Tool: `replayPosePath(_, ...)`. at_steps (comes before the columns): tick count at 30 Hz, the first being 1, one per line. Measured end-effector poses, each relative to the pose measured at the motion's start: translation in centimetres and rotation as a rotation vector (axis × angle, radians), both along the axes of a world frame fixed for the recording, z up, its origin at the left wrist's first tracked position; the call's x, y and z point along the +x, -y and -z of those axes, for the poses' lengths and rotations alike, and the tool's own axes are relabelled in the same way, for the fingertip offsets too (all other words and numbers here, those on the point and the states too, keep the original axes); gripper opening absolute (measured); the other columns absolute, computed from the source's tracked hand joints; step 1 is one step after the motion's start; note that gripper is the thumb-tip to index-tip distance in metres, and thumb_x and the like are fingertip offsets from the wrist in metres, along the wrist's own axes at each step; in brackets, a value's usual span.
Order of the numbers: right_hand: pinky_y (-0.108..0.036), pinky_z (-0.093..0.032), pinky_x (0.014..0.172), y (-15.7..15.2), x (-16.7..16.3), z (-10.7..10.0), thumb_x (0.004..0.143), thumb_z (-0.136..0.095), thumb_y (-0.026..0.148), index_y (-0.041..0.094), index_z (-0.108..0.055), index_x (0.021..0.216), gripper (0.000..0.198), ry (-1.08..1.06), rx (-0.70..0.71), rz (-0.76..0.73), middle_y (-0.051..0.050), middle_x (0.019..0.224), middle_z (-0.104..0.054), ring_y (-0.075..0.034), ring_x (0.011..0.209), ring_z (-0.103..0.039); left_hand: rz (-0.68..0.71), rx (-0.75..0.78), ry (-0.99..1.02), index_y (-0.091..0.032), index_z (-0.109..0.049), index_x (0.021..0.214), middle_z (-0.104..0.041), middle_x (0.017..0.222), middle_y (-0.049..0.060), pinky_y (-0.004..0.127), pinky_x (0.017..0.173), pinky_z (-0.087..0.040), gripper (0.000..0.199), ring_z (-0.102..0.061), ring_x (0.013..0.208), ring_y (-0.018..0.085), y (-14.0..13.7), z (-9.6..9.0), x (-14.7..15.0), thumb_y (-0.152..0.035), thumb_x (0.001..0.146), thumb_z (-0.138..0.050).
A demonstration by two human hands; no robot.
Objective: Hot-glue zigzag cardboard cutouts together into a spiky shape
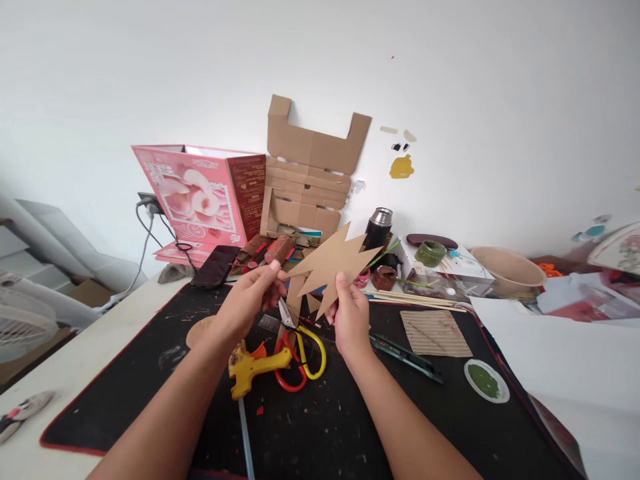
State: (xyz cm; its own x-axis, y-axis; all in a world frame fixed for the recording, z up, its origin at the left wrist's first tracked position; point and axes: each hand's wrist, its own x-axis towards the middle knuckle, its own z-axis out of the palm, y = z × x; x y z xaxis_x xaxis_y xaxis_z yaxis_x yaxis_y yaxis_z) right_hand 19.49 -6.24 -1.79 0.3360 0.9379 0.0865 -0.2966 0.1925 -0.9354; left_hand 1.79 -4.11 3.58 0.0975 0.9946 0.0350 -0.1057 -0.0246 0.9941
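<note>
Forearms foremost, right fingers pinch a spiky cardboard piece; left fingers curl at its tip, hold unclear.

The right hand grips a spiky cardboard piece, thumb on its face. The left hand is at the piece's leftmost tip — whether it touches is unclear. Below them, on a black mat, lie scissors with one red and one yellow handle, just beside a yellow glue gun. To the right are a utility knife, corrugated cardboard and a white dish of green paint. Behind — a pink box and a phone.
</note>
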Motion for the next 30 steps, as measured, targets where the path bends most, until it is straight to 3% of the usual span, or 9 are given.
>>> replayPosePath(6,-0.026,-0.026,0.035,0.0,0.0,-0.1,0.086,-0.067,0.081,0.023,-0.056,0.066,0.062,0.01,-0.016,0.017,0.007,0.042,-0.044,-0.011,0.035,-0.037,-0.069,0.267,-0.253,-0.021,-0.073,0.08,-0.067,0.066,0.001,0.023,0.058,-0.041,0.044,-0.055,0.061,0.015,0.3,0.2,0.1,-0.061,0.073,-0.088)
replayPosePath(11,-0.025,-0.025,0.035,-0.1,0.1,0.0,0.086,-0.068,0.08,0.023,-0.056,0.065,0.061,-0.006,-0.004,0.011,0.007,0.043,-0.044,-0.011,0.035,-0.037,-0.174,0.463,-0.583,-0.023,-0.074,0.085,-0.069,0.069,0.0,0.026,0.062,-0.04,0.024,-0.059,0.062,0.017,0.2,1.1,-0.3,-0.046,0.089,-0.075)
replayPosePath(17,-0.026,-0.026,0.035,-0.2,0.1,0.1,0.087,-0.067,0.079,0.024,-0.055,0.066,0.061,-0.006,0.004,0.005,0.007,0.043,-0.044,-0.011,0.036,-0.037,-0.235,0.542,-0.812,-0.027,-0.077,0.091,-0.075,0.074,0.002,0.027,0.065,-0.038,0.018,-0.066,0.068,0.021,0.0,1.7,-0.8,-0.042,0.094,-0.069)
replayPosePath(20,-0.026,-0.026,0.035,-0.2,0.2,0.0,0.086,-0.069,0.079,0.024,-0.054,0.066,0.06,-0.019,0.004,0.009,0.007,0.043,-0.044,-0.011,0.036,-0.037,-0.24,0.549,-0.832,-0.028,-0.079,0.091,-0.076,0.077,0.003,0.027,0.064,-0.038,0.017,-0.066,0.07,0.022,0.0,1.7,-0.8,-0.042,0.093,-0.07)
replayPosePath(26,-0.026,-0.026,0.035,-0.3,0.4,-0.1,0.085,-0.071,0.077,0.024,-0.052,0.064,0.06,-0.037,0.008,0.009,0.007,0.043,-0.044,-0.011,0.036,-0.037,-0.245,0.567,-0.684,-0.03,-0.082,0.087,-0.078,0.081,0.005,0.027,0.066,-0.038,0.005,-0.066,0.073,0.024,0.0,1.6,-0.7,-0.034,0.084,-0.081)
replayPosePath(30,-0.025,-0.025,0.035,-0.3,0.5,-0.1,0.085,-0.073,0.076,0.024,-0.052,0.064,0.06,-0.054,0.028,0.01,0.007,0.044,-0.044,-0.01,0.036,-0.037,-0.253,0.616,-0.742,-0.029,-0.084,0.089,-0.08,0.084,0.008,0.028,0.069,-0.04,0.01,-0.069,0.076,0.026,-0.1,1.6,-0.6,-0.036,0.088,-0.077)
